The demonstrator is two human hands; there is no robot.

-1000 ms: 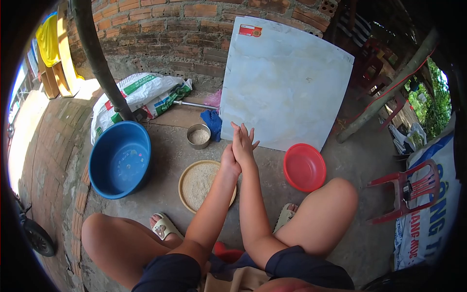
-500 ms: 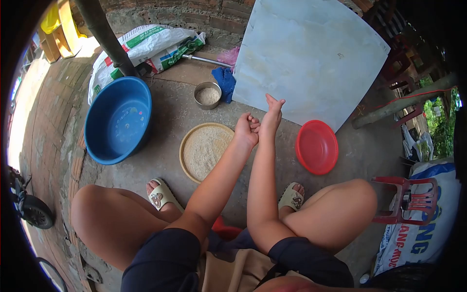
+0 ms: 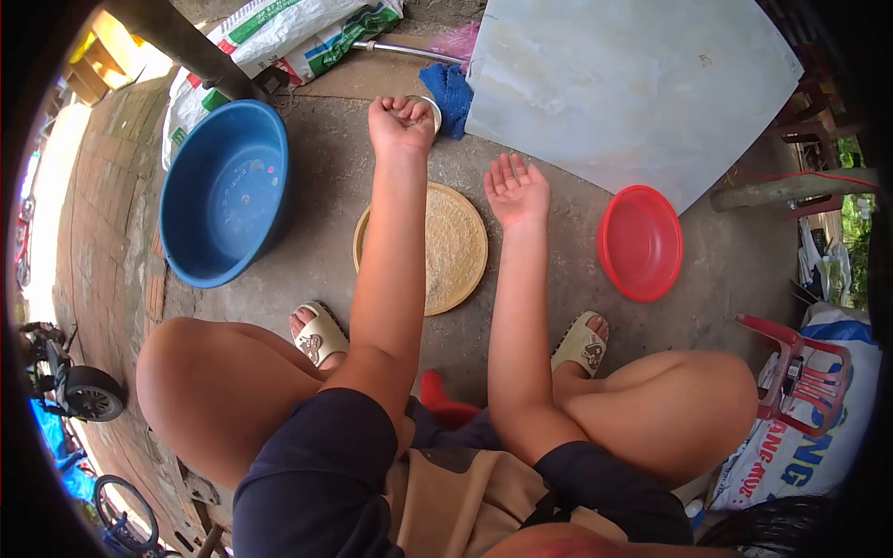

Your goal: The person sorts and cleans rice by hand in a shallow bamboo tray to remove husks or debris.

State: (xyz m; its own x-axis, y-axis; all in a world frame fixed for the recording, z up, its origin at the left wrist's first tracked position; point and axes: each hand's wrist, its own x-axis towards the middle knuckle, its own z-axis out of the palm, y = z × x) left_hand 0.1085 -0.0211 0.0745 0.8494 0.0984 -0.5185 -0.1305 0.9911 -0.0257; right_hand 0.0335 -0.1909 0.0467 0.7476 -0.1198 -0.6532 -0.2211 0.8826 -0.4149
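My left hand (image 3: 402, 123) is curled into a fist, held over the small metal bowl (image 3: 430, 104), which it mostly hides; whether it holds anything I cannot tell. My right hand (image 3: 516, 189) is open, palm up, fingers spread, hovering just right of the round tan tray of rice grains (image 3: 456, 246). That tray lies on the concrete floor between my feet in pale sandals. My left forearm crosses over the tray's left part.
A big blue basin (image 3: 223, 191) stands left of the tray, a red plastic bowl (image 3: 640, 242) to the right. A pale marble tile slab (image 3: 623, 79) leans behind. A blue cloth (image 3: 453, 88), printed sacks (image 3: 279, 33), and a red plastic chair (image 3: 800, 372) surround.
My hands, pressed together a second ago, have come apart. The left reached forward over the metal bowl as a fist; the right opened palm up. The view tilted downward.
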